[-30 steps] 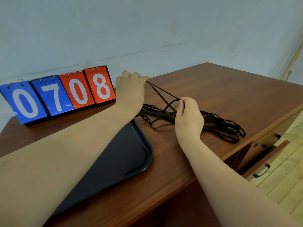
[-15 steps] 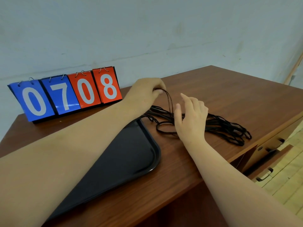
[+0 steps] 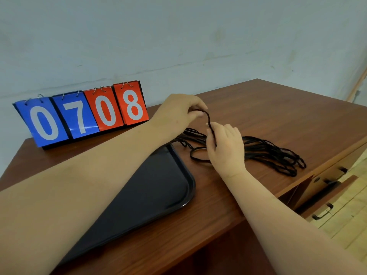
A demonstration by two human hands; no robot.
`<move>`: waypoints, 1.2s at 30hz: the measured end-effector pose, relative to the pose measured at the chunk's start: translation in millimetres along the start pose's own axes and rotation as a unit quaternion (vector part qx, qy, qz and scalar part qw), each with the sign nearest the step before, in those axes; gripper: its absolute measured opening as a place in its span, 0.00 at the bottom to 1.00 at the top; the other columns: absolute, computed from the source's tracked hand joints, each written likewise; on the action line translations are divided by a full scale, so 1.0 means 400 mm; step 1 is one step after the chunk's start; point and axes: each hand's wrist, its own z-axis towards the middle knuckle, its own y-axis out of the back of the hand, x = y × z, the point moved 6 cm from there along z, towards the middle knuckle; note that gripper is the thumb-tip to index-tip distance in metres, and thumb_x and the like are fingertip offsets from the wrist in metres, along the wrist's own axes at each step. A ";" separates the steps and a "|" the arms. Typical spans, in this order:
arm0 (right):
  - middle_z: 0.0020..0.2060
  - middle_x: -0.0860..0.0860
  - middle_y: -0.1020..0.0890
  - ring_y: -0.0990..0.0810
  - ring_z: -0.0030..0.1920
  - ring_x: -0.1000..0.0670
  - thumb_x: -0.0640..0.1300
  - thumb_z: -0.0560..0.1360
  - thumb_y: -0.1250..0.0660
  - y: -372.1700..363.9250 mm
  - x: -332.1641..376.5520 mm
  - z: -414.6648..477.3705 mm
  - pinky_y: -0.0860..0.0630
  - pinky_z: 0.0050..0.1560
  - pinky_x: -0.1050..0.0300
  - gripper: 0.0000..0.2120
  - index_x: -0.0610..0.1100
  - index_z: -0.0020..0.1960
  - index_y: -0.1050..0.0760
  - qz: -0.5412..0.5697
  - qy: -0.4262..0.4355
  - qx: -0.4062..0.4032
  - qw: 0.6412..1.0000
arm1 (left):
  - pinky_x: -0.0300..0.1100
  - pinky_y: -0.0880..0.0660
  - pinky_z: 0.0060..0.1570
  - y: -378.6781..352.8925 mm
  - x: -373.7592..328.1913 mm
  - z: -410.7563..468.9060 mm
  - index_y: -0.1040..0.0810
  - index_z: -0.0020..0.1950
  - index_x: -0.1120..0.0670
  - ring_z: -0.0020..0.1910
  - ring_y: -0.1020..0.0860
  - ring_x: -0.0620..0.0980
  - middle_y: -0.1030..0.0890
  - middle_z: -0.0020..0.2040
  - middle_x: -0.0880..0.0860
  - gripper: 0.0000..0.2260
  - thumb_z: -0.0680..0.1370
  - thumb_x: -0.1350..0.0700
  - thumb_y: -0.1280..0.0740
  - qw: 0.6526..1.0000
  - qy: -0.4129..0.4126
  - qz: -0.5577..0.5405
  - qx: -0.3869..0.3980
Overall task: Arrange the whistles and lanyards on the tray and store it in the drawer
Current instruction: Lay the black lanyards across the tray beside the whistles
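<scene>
A tangle of black lanyards [image 3: 268,153] lies on the wooden desk [image 3: 278,116], to the right of a black tray [image 3: 158,187]. My left hand [image 3: 178,112] pinches the top of one lanyard loop, lifted above the pile. My right hand [image 3: 226,147] grips the same strand lower down, just above the pile. My left forearm covers much of the tray. No whistle shows in this view.
A flip scoreboard [image 3: 83,114] reading 0708 stands at the back left against the wall. Drawers [image 3: 327,187] with dark handles sit under the desk's right edge, one pulled partly out. Wooden floor shows at the right.
My left hand drew the lanyard strand back toward the pile, making a short upright loop. My right hand opened, then closed on the strand again lower down.
</scene>
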 end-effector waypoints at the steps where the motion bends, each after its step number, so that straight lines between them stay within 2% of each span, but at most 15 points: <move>1: 0.40 0.46 0.19 0.22 0.40 0.45 0.39 0.80 0.36 0.008 -0.008 0.000 0.27 0.43 0.52 0.10 0.37 0.58 0.22 0.006 -0.017 -0.012 1.000 | 0.18 0.34 0.46 0.007 0.010 -0.004 0.17 0.55 0.49 0.46 0.24 0.35 0.16 0.50 0.43 0.07 0.79 0.56 0.31 1.000 0.008 -0.003 -0.007; 3: 0.44 0.45 0.19 0.21 0.43 0.46 0.37 0.80 0.37 0.013 -0.011 0.002 0.24 0.45 0.53 0.12 0.36 0.62 0.24 0.030 -0.040 0.015 0.999 | 0.23 0.32 0.47 0.027 0.029 -0.016 0.17 0.53 0.50 0.47 0.22 0.37 0.17 0.47 0.43 0.05 0.79 0.55 0.31 0.999 0.023 -0.002 -0.027; 6: 0.48 0.48 0.23 0.25 0.44 0.51 0.33 0.79 0.39 -0.016 0.002 -0.005 0.25 0.45 0.57 0.24 0.41 0.74 0.34 0.064 -0.047 0.142 0.987 | 0.35 0.27 0.53 0.059 0.051 -0.041 0.17 0.53 0.50 0.48 0.22 0.41 0.17 0.47 0.44 0.05 0.79 0.54 0.32 0.999 0.032 0.031 -0.027; 8: 0.47 0.46 0.24 0.25 0.40 0.51 0.29 0.76 0.35 -0.015 0.017 -0.010 0.27 0.38 0.59 0.32 0.41 0.77 0.39 0.024 -0.003 0.152 0.988 | 0.43 0.26 0.57 0.087 0.065 -0.059 0.16 0.53 0.50 0.50 0.22 0.44 0.17 0.47 0.45 0.06 0.79 0.53 0.32 0.996 0.027 0.081 -0.025; 10: 0.44 0.46 0.22 0.23 0.36 0.49 0.28 0.72 0.31 0.000 0.026 -0.006 0.29 0.30 0.58 0.34 0.39 0.76 0.36 -0.026 0.023 0.131 0.991 | 0.51 0.27 0.60 0.131 0.077 -0.075 0.16 0.53 0.49 0.50 0.21 0.47 0.16 0.47 0.46 0.07 0.79 0.51 0.31 0.992 0.019 0.118 -0.047; 11: 0.40 0.47 0.23 0.25 0.33 0.50 0.28 0.70 0.29 0.011 0.034 -0.003 0.33 0.27 0.58 0.34 0.38 0.74 0.34 -0.049 0.039 0.115 0.991 | 0.53 0.27 0.60 0.158 0.081 -0.083 0.16 0.52 0.48 0.50 0.21 0.48 0.16 0.46 0.46 0.06 0.78 0.50 0.31 0.990 0.015 0.129 -0.061; 14: 0.35 0.48 0.25 0.31 0.29 0.50 0.29 0.66 0.26 0.040 0.072 0.000 0.43 0.26 0.60 0.33 0.38 0.70 0.28 -0.099 0.101 0.105 0.984 | 0.51 0.33 0.61 0.227 0.095 -0.113 0.16 0.52 0.45 0.53 0.24 0.49 0.17 0.47 0.45 0.07 0.79 0.47 0.32 0.981 0.015 0.179 -0.076; 16: 0.34 0.47 0.25 0.29 0.29 0.48 0.29 0.66 0.27 0.074 0.090 0.019 0.43 0.26 0.60 0.32 0.37 0.69 0.27 -0.109 0.123 0.094 0.982 | 0.49 0.38 0.57 0.266 0.099 -0.144 0.16 0.53 0.44 0.54 0.27 0.50 0.18 0.46 0.46 0.07 0.79 0.47 0.33 0.974 0.011 0.205 -0.093; 20: 0.36 0.44 0.25 0.28 0.30 0.43 0.27 0.67 0.32 0.158 0.122 0.087 0.43 0.26 0.60 0.29 0.37 0.68 0.25 -0.126 0.151 0.045 0.979 | 0.51 0.39 0.57 0.348 0.130 -0.240 0.16 0.54 0.45 0.55 0.27 0.52 0.17 0.47 0.47 0.07 0.79 0.49 0.32 0.972 0.040 0.181 -0.144; 24: 0.36 0.45 0.25 0.29 0.31 0.45 0.33 0.72 0.40 0.203 0.180 0.122 0.45 0.29 0.61 0.22 0.39 0.65 0.22 -0.125 0.181 0.006 0.975 | 0.51 0.39 0.58 0.407 0.187 -0.357 0.15 0.53 0.47 0.55 0.25 0.54 0.16 0.49 0.48 0.07 0.79 0.52 0.31 0.971 0.086 0.141 -0.172; 27: 0.38 0.47 0.24 0.27 0.32 0.45 0.33 0.74 0.36 0.163 0.228 0.115 0.42 0.29 0.60 0.21 0.41 0.67 0.23 -0.120 0.173 0.052 0.976 | 0.57 0.34 0.63 0.424 0.243 -0.447 0.15 0.54 0.47 0.54 0.23 0.53 0.15 0.49 0.48 0.07 0.79 0.52 0.31 0.969 0.128 0.126 -0.169; 29: 0.40 0.47 0.22 0.26 0.32 0.45 0.34 0.75 0.34 0.118 0.261 0.098 0.40 0.29 0.60 0.21 0.43 0.67 0.24 -0.100 0.154 0.101 0.978 | 0.60 0.30 0.61 0.425 0.280 -0.501 0.15 0.54 0.45 0.56 0.23 0.51 0.15 0.50 0.46 0.07 0.78 0.51 0.31 0.969 0.152 0.120 -0.155; 33: 0.40 0.53 0.23 0.24 0.37 0.49 0.45 0.82 0.39 0.030 0.300 0.067 0.33 0.31 0.58 0.15 0.51 0.66 0.22 -0.029 0.077 0.188 0.979 | 0.57 0.29 0.62 0.419 0.352 -0.580 0.16 0.53 0.43 0.56 0.22 0.47 0.15 0.49 0.44 0.06 0.78 0.49 0.31 0.965 0.198 0.112 -0.129; 36: 0.40 0.55 0.24 0.25 0.41 0.52 0.50 0.82 0.41 -0.036 0.290 0.053 0.33 0.35 0.59 0.15 0.53 0.65 0.22 -0.005 0.006 0.258 0.966 | 0.56 0.30 0.63 0.402 0.397 -0.615 0.19 0.48 0.42 0.50 0.22 0.42 0.17 0.44 0.41 0.02 0.77 0.49 0.30 0.965 0.221 0.105 -0.089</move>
